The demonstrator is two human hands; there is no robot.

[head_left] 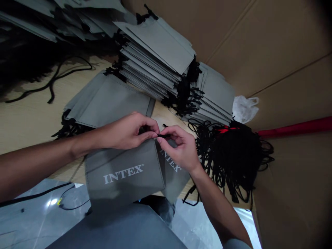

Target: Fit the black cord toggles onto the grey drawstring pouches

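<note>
My left hand (132, 131) and my right hand (180, 143) meet fingertip to fingertip, each closed in a pinch on a short black cord (164, 136). The cord is at the top corner of a grey fabric pouch (124, 188) with white INTEX lettering. That pouch hangs over the front edge of the table. Partly under it and my right hand lies a second grey INTEX pouch (172, 183). Behind my left hand rest several more overlapping grey pouches (109, 98) with black cord ends at their corner. Whether the cord is knotted is hidden by my fingers.
A tall stack of grey pouches (160, 45) and a smaller stack (216, 90) stand at the back. To the right lies a heap of black cords (233, 155), near a white plastic bag (245, 109) and a cardboard wall (285, 180). A loose cord (54, 77) lies at left.
</note>
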